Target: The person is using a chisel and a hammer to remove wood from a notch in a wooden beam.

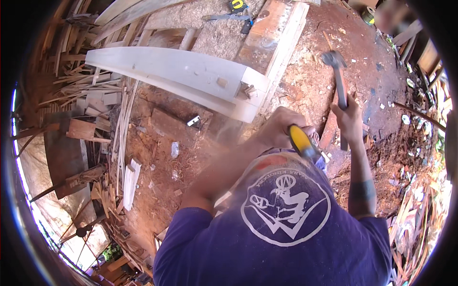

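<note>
Above a sawdust-strewn red dirt floor, the person's right hand is wrapped tight around the handle of a raised claw hammer, its metal head up near the top of the view. The left hand is closed around a yellow-handled chisel, just beside the notched end of a long pale timber beam. Offcuts and slats lie piled at left.
</note>
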Demonstrator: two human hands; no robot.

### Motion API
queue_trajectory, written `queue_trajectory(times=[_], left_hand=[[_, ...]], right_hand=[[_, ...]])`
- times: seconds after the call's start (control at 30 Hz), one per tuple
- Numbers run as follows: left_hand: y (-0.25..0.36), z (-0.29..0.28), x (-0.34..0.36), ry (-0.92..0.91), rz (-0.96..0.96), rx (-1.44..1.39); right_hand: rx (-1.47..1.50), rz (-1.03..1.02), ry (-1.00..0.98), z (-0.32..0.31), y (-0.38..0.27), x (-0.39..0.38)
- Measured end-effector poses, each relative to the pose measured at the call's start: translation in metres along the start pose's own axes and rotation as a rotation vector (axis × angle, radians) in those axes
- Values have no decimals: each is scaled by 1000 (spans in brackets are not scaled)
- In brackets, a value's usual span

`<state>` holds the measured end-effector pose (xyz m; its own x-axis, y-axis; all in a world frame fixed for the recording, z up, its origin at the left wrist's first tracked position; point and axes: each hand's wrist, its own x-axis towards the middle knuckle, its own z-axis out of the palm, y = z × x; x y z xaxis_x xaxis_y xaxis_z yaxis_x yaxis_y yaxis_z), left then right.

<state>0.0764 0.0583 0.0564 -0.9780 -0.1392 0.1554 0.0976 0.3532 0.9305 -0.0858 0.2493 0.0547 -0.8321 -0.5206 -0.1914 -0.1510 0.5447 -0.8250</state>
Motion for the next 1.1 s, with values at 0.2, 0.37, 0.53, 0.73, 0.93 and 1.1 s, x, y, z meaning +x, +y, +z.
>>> queue_trajectory(times=[0.2, 0.37, 0.53, 0.73, 0.93, 1.1], left_hand=[[-34, -49, 5, 106, 249, 273], [-74, -71, 7, 26, 289, 300], [-49, -148, 44, 380, -152, -1614], [-45, -74, 36, 295, -130, -159], [-77, 2, 19, -170, 310, 577], [-85, 2, 26, -142, 269, 655]], right_hand=[[15, 272, 200, -19, 44, -50], [116, 423, 312, -5, 68, -105], [203, 459, 379, 16, 62, -131], [294, 447, 284, 49, 47, -126], [394, 516, 285, 74, 53, -138], [418, 520, 325, 72, 75, -155]])
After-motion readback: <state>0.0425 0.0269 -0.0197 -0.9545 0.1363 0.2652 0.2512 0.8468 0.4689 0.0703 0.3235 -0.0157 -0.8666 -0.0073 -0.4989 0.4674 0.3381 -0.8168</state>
